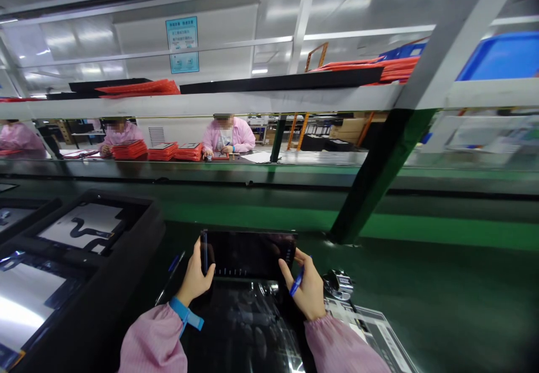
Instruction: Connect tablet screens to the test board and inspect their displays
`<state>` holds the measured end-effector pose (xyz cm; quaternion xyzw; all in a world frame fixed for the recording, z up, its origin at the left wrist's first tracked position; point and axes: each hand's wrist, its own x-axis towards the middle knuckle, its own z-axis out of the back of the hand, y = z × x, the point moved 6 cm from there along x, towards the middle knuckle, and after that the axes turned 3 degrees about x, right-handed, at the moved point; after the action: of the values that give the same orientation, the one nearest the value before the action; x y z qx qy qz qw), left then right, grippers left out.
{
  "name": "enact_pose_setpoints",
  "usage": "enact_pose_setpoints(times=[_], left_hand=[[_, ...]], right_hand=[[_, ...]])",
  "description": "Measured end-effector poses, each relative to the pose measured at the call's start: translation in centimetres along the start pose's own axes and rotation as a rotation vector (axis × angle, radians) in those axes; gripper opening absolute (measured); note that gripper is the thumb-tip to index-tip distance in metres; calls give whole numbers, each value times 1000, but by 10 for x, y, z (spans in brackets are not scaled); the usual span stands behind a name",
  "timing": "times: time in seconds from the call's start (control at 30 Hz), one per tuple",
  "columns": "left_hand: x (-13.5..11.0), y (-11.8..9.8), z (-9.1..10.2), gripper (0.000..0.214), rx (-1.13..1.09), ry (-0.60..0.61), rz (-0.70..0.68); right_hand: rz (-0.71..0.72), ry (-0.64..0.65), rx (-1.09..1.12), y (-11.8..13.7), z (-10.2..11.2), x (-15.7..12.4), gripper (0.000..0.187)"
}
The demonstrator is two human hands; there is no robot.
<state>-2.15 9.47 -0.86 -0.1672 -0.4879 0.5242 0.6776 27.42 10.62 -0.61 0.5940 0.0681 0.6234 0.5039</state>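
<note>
Between my two hands a dark, glossy display panel [248, 252] is held up, its long side running left to right. My left hand [197, 276] grips its left edge, thumb on the front face; a blue strap [185, 312] circles that wrist. At the right edge my right hand [306, 286] clasps the panel, with a blue pen [297, 281] also tucked among the fingers. Below the panel lies a shiny black sheet [248, 328] with light reflections. A shiny metal object [339, 284] sits just right of my right hand, its kind unclear.
Black trays [138, 232] with screen parts fill the left. A pen-like tool [172, 272] lies left of my left hand. A flat panel with circuitry [379, 333] is partly under my right sleeve. A slanted post [374, 182] rises at right. Co-workers [229, 134] sit across the bench.
</note>
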Motion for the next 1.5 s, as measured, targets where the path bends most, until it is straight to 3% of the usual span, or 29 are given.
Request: enact_pose_setpoints(times=[0.2,0.37,0.47,0.6,0.77,0.93,1.1,1.33,1.5], left_hand=[[2,2,-1,87,-101,17,42],[13,-27,16,89,-194,41,21],[15,-42,28,80,-278,58,109],[12,-43,30,75,-432,94,235],[8,-37,26,84,-424,87,265],[5,-42,22,88,-436,108,271],[4,-45,21,90,-415,117,251],[5,-41,17,111,-320,88,223],[5,-41,16,111,-306,87,263]], right_hand=[[-19,36,68,1,-2,0,50],[-67,109,221,17,5,9,57],[-262,181,389,22,11,10,63],[-579,279,696,24,8,-1,74],[-732,248,813,24,5,-8,71],[-802,141,837,21,7,-6,61],[-864,135,898,17,3,-8,61],[-823,103,890,14,-1,-11,55],[-831,86,864,14,-2,-11,56]])
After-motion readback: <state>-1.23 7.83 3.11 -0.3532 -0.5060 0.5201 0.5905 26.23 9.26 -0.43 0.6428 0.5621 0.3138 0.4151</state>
